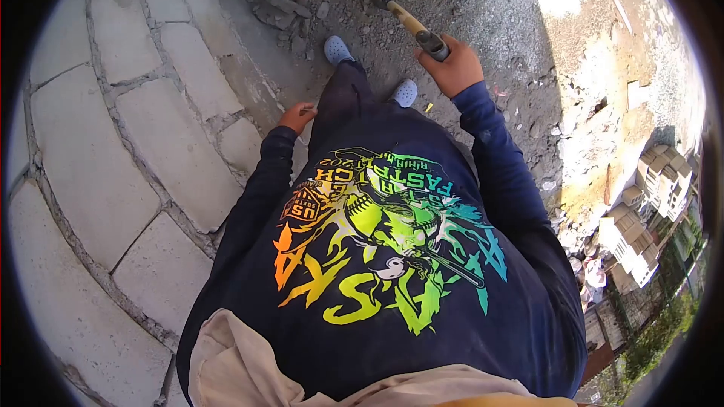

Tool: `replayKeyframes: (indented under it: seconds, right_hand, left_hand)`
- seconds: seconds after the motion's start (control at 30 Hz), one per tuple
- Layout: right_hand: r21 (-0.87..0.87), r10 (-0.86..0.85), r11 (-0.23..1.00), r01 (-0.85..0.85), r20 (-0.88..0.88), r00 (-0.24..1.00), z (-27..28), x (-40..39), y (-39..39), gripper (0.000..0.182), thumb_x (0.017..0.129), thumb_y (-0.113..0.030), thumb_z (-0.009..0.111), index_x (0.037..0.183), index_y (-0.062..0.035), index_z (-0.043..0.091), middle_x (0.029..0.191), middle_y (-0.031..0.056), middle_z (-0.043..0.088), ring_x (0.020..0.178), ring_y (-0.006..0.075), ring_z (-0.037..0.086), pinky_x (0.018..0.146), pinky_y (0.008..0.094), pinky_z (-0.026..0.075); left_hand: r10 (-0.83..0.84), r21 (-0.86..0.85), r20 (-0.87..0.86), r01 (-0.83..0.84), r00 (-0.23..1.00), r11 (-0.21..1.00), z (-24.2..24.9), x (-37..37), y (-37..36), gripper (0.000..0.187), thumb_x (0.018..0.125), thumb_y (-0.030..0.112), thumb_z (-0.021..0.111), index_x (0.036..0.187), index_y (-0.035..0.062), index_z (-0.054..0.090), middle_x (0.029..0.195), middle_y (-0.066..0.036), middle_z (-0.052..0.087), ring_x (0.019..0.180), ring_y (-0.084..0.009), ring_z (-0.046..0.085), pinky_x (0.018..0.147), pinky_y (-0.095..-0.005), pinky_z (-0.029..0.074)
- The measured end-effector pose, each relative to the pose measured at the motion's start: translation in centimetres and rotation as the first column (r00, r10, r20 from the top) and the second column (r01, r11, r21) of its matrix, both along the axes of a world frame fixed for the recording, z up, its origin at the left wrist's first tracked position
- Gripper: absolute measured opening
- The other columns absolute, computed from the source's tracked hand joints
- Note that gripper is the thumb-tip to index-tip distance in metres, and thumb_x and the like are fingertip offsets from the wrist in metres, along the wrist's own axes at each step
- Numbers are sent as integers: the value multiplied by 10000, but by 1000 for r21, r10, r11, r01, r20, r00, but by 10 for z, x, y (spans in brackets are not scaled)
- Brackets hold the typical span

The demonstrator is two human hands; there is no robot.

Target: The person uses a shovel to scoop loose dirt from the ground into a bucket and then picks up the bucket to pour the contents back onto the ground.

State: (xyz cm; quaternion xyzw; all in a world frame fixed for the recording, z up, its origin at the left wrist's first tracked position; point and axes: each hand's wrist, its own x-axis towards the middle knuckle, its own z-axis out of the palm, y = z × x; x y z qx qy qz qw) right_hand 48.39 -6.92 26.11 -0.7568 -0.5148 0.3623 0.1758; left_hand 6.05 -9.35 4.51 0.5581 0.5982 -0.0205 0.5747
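My right hand is closed round the dark grip of a shovel. The shovel has a light wooden shaft, and its metal blade points away to the upper left over the rubble. At my left thigh, my left hand has its fingers curled inward; whether anything is in them is too small to make out. Below both hands are my dark shirt with a bright print and my light blue perforated shoes.
A block wall with mortar joints fills the left side. Broken rubble lies ahead of my feet, on grey ground. Stacked blocks stand at the right, with green plants beyond them.
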Motion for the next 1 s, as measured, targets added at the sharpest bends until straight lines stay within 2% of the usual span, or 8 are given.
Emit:
replayKeyframes:
  seconds: [0.23, 0.33, 0.4, 0.43, 0.6, 0.73, 0.9, 1.0]
  right_hand:
    - [40, -65, 997, 65, -2, 998, -1, 9, -23, 369, 772, -410, 666, 921, -71, 672, 729, 175, 669, 738, 377, 666, 682, 459, 526]
    - [40, -57, 998, 55, 54, 997, -15, 7, -26, 516, 739, -424, 667, 1093, -49, 654, 795, 221, 672, 798, 397, 662, 745, 469, 531]
    - [75, -43, 996, 43, 2, 999, -13, -1, -29, 423, 705, -360, 674, 995, -53, 654, 772, 216, 658, 757, 412, 645, 714, 486, 519]
    - [107, -26, 994, 26, 1, 1000, -15, -6, -29, 437, 694, -348, 675, 999, -39, 636, 779, 216, 660, 767, 415, 644, 716, 493, 517]
    - [62, 42, 997, -43, 4, 999, -11, -16, -21, 445, 709, -339, 673, 1029, -36, 617, 787, 216, 664, 775, 408, 652, 716, 492, 519]
    - [75, 22, 997, -20, -25, 999, -15, -23, -28, 366, 722, -336, 656, 925, -32, 638, 769, 191, 672, 730, 380, 663, 675, 480, 529]
    - [56, 76, 995, -77, 19, 997, -16, -14, -34, 512, 743, -385, 668, 1086, -7, 625, 795, 199, 676, 777, 389, 663, 713, 479, 522]
    - [50, 40, 998, -43, 65, 997, -18, -8, -38, 533, 749, -408, 670, 1110, -19, 625, 812, 197, 676, 797, 386, 660, 720, 479, 516]
  left_hand:
    - [-111, -48, -95, 107, 989, 993, 4, -14, -37, 433, 872, 386, 647, 1131, 38, 653, 1113, -154, 675, 1035, -276, 644, 895, -361, 486]
    - [-201, -5, -170, 203, 965, 979, -31, -43, -23, 412, 836, 387, 678, 1085, 59, 685, 1004, -139, 701, 943, -252, 670, 855, -371, 508]
    - [-102, 107, -142, 118, 985, 987, -41, -48, -3, 399, 842, 352, 677, 1096, 44, 678, 880, -106, 702, 785, -194, 669, 731, -343, 539]
    - [110, -8, -17, -110, 994, 994, -47, -48, 7, 374, 849, 314, 677, 1094, 32, 668, 854, -80, 692, 750, -166, 658, 657, -315, 537]
    - [343, -188, 118, -318, 932, 929, -36, -10, 47, 389, 861, 237, 655, 1187, 31, 604, 811, -46, 636, 600, -127, 563, 474, -277, 428]
    - [170, -112, 83, -160, 982, 981, -16, 26, 43, 418, 845, 268, 672, 1189, 39, 609, 805, -41, 631, 608, -121, 557, 487, -282, 432]
    - [-159, 126, 50, 152, 986, 980, -2, 44, 35, 410, 837, 306, 685, 1148, 41, 653, 829, -62, 663, 635, -150, 595, 550, -324, 474]
    - [-444, 448, 10, 393, 896, 803, -71, 9, 30, 396, 848, 411, 667, 1059, 78, 709, 878, -125, 695, 731, -255, 649, 660, -383, 503]
